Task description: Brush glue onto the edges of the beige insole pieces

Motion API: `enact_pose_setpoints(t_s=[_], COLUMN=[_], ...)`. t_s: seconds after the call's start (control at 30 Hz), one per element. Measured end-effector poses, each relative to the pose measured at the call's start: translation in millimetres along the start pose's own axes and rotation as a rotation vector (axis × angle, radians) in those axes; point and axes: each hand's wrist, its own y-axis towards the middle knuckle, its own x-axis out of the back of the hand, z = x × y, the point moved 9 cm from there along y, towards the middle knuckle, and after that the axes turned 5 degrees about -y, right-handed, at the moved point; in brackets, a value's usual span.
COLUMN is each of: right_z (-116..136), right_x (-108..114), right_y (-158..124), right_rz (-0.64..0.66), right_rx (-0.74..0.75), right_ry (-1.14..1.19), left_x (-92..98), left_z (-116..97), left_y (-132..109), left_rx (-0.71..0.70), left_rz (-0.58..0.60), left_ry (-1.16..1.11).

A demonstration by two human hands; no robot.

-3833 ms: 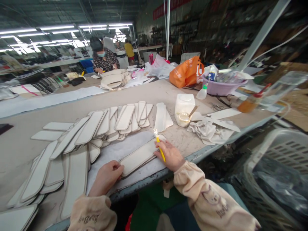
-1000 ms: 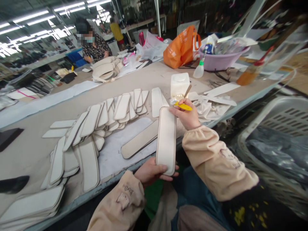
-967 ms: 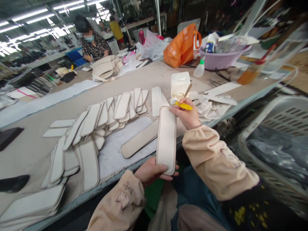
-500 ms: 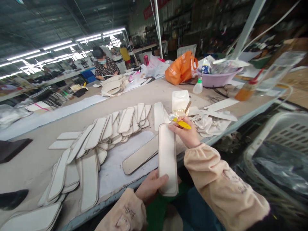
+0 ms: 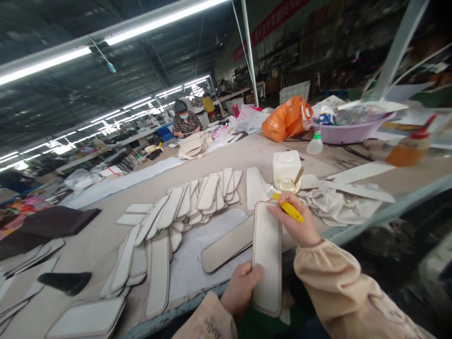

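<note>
On the near side of the white tub (image 5: 286, 164), the pale panel (image 5: 267, 254) is pinched low by the left hand (image 5: 243, 286) and at its top by the right hand (image 5: 302, 228), whose clasped yellow-handled tool (image 5: 291, 211) is best angled with its tip clear of the panel's face.

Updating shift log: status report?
Left hand gripping long white round-cornered panel. Right hand at its far end, holding yellow-handled tool. Only hands overlap it.
</note>
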Motion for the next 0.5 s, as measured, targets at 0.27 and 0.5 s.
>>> enact_pose_setpoints(t_s=[0.27,0.5], right_z=[0.8,9.7], right_x=[11.8,23.4], right_y=[1.6,4.7], right_rz=[-0.108,-0.129], right_rx=[0.017,0.054], right_ry=[-0.019,-0.091], left_x=[64.2,134.7], left_z=[-130.5,-259.2], left_y=[2.4,61.0], left_rx=[-0.254,-0.338], left_rz=[-0.223,-0.518], left_ry=[0.352,0.726])
